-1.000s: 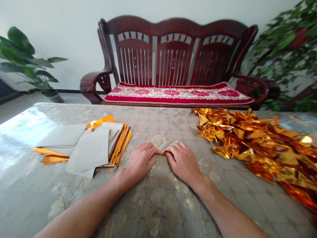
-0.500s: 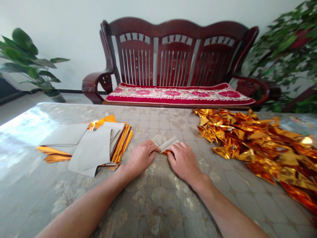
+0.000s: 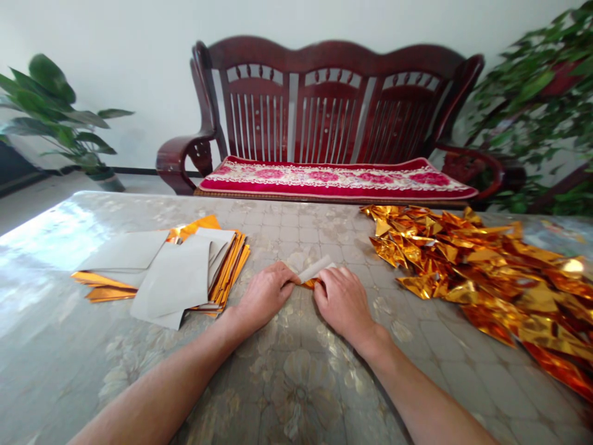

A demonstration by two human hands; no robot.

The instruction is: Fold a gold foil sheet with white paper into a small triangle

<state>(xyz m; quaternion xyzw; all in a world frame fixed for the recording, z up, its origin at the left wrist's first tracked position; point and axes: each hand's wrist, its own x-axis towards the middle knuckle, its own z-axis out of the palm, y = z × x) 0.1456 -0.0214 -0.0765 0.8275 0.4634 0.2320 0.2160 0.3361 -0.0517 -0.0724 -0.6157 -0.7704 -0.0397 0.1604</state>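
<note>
Between my hands, just above the tabletop or on it, is a partly folded sheet of foil paper [image 3: 315, 269], grey-white on one face and gold-orange on the other. My left hand [image 3: 269, 292] pinches its left end between thumb and fingers. At the right end, my right hand [image 3: 343, 299] has its fingers closed on the same sheet, covering part of it. To the left lies a stack of foil paper [image 3: 178, 278], mostly grey side up with orange edges showing. On the right spreads a heap of folded gold foil pieces [image 3: 467, 259].
The table [image 3: 296, 377] wears a clear, flower-patterned cover. Beyond it stands a dark red wooden bench [image 3: 328, 111] with a red floral cushion [image 3: 333, 178]. Potted plants stand at left [image 3: 50, 117] and right [image 3: 546, 105].
The view has shifted very slightly. Both hands keep hold of the foil paper in almost the same place, with only slight finger movement.
</note>
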